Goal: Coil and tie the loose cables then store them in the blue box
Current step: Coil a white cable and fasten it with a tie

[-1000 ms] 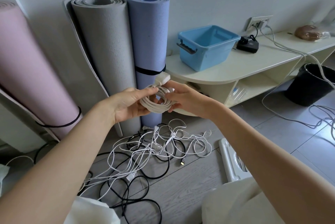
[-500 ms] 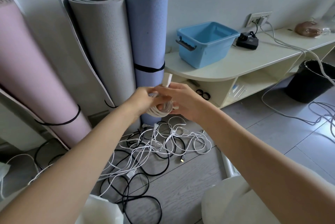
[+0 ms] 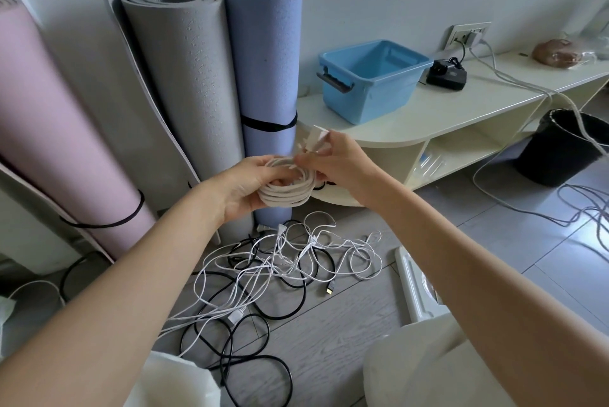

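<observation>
A coiled white cable (image 3: 286,193) hangs in the air in front of the rolled mats. My left hand (image 3: 250,187) grips the coil from the left, fingers curled through its loops. My right hand (image 3: 333,161) pinches the cable's free end with its white plug (image 3: 315,138) just above the coil. Below, a tangle of loose white and black cables (image 3: 273,271) lies on the grey floor. The blue box (image 3: 372,78) stands open on the cream shelf unit (image 3: 461,110) to the upper right, with nothing visible inside it.
Pink (image 3: 49,129), grey (image 3: 181,83) and blue (image 3: 267,77) rolled mats lean against the wall. A black charger (image 3: 446,74) and wall socket (image 3: 468,34) sit behind the box. A black bin (image 3: 566,146) and grey cables (image 3: 586,209) are at right.
The right hand has lifted the plug end up above the coil, while the left hand kept hold of the coil and shifted slightly lower.
</observation>
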Demonstrator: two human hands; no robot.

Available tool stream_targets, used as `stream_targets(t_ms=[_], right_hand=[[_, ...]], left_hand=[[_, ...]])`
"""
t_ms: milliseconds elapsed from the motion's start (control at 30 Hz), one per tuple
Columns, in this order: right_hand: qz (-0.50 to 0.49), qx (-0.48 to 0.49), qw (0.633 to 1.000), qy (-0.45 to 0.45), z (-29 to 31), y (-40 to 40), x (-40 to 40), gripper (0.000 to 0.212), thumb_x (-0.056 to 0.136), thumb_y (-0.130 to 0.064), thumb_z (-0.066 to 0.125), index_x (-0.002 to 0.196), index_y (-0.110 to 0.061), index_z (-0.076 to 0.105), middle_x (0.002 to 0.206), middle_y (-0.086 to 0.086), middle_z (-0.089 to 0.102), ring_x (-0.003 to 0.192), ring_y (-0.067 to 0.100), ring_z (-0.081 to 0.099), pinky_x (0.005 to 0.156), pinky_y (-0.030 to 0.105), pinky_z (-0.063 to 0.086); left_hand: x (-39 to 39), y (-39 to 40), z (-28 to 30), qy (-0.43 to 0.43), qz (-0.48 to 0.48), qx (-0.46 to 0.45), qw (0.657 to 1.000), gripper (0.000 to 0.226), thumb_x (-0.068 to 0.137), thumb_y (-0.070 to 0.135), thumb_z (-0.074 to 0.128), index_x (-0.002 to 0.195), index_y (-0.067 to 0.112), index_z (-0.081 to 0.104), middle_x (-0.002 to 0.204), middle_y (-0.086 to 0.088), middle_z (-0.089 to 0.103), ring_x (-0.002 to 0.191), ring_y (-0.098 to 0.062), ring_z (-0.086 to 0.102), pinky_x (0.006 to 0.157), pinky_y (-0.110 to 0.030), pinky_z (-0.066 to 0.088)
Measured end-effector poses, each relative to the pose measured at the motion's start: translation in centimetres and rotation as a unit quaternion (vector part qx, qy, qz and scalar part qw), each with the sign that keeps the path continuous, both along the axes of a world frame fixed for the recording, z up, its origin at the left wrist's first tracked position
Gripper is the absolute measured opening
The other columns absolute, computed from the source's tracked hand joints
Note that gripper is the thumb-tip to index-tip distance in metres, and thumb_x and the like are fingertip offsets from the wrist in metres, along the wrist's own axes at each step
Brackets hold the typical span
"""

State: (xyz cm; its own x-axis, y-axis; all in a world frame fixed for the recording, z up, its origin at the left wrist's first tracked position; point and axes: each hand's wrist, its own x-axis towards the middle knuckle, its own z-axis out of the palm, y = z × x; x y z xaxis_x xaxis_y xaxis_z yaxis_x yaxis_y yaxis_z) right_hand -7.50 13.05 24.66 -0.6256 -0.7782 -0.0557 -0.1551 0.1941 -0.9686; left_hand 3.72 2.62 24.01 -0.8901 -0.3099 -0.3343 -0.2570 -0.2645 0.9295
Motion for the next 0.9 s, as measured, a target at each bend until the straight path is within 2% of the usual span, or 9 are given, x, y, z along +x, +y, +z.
stream_targets(t_ms=[100,233,367,467,567,667,733,800,900], right_hand=[[0.036,0.013,0.999,0.033,0.2,0.0,0.2,0.032,0.085,0.000,0.061,0.081,-0.022,0.038,0.073,0.002,0.049,0.058,0.009,0.050,0.050,0.017,0.043],[0.040,-0.049,0.994,-0.086,-0.5,-0.2,0.3,0.031,0.084,0.017,0.046,0.087,-0.014,0.042,0.087,0.012,0.049,0.084,0.023,0.050,0.070,0.029,0.042],[-0.001,-0.116,0.981,-0.157,-0.4,-0.2,0.6,0.035,0.083,0.022,0.040,0.100,-0.008,0.043,0.093,0.015,0.056,0.075,0.018,0.057,0.063,0.022,0.048],[-0.007,-0.138,0.974,-0.177,-0.5,-0.1,0.7,0.029,0.083,0.017,0.050,0.097,-0.008,0.048,0.103,0.020,0.057,0.074,0.018,0.059,0.064,0.021,0.051],[0.024,-0.160,0.967,-0.195,-0.8,-0.1,0.7,0.017,0.086,0.012,0.052,0.095,-0.002,0.051,0.089,0.012,0.059,0.071,0.012,0.062,0.067,0.018,0.053],[0.056,-0.166,0.947,-0.269,-0.9,-0.3,0.5,0.021,0.090,0.001,0.051,0.111,0.001,0.051,0.087,0.011,0.058,0.074,0.018,0.060,0.068,0.024,0.052],[0.050,-0.141,0.936,-0.318,-0.6,-0.2,0.5,0.025,0.090,-0.010,0.053,0.113,0.001,0.053,0.092,0.012,0.058,0.074,0.023,0.060,0.069,0.031,0.051],[0.030,-0.123,0.925,-0.358,-0.3,-0.1,0.3,0.015,0.090,-0.018,0.052,0.101,-0.009,0.056,0.093,0.008,0.058,0.073,0.022,0.059,0.069,0.032,0.050],[0.049,-0.109,0.933,-0.340,0.2,0.2,0.2,0.013,0.092,-0.022,0.053,0.100,-0.014,0.058,0.094,0.005,0.061,0.076,0.019,0.060,0.069,0.030,0.052]], left_hand=[[0.2,0.0,0.1,-0.024,-0.030,-0.007,0.999,0.008,0.077,0.007,0.064,0.083,0.012,0.063,0.063,0.005,0.065,0.054,-0.002,0.056,0.052,-0.010,0.048],[0.0,0.1,0.3,-0.010,0.000,0.047,0.999,0.014,0.086,0.000,0.057,0.097,0.009,0.057,0.058,0.000,0.064,0.039,-0.003,0.053,0.044,-0.012,0.047],[-0.2,0.2,0.4,0.017,0.050,0.084,0.995,0.018,0.085,-0.003,0.057,0.097,0.011,0.056,0.059,-0.005,0.065,0.040,-0.006,0.056,0.045,-0.012,0.048],[-0.2,0.4,0.6,0.021,0.060,0.090,0.994,0.012,0.087,0.001,0.056,0.091,0.012,0.058,0.055,-0.001,0.061,0.038,-0.003,0.052,0.043,-0.009,0.043],[-0.2,0.5,0.8,0.031,0.074,0.112,0.990,0.013,0.090,0.002,0.052,0.087,0.012,0.059,0.047,0.004,0.052,0.032,0.000,0.041,0.034,-0.006,0.034],[-0.5,0.9,1.0,0.071,0.096,0.116,0.986,0.014,0.090,0.002,0.052,0.086,0.012,0.060,0.049,0.005,0.049,0.030,0.000,0.036,0.032,-0.007,0.028],[-0.9,1.1,1.0,0.088,0.128,0.095,0.983,0.013,0.090,0.003,0.055,0.085,0.013,0.061,0.050,0.005,0.049,0.030,0.000,0.036,0.032,-0.008,0.027],[-1.3,0.9,0.9,0.095,0.167,0.082,0.978,0.016,0.090,0.003,0.054,0.081,0.013,0.061,0.046,0.005,0.050,0.029,0.000,0.037,0.033,-0.008,0.027],[-1.5,0.3,0.6,0.095,0.171,0.060,0.979,0.013,0.091,0.004,0.053,0.083,0.011,0.061,0.045,0.007,0.055,0.034,0.001,0.044,0.041,-0.008,0.037]])
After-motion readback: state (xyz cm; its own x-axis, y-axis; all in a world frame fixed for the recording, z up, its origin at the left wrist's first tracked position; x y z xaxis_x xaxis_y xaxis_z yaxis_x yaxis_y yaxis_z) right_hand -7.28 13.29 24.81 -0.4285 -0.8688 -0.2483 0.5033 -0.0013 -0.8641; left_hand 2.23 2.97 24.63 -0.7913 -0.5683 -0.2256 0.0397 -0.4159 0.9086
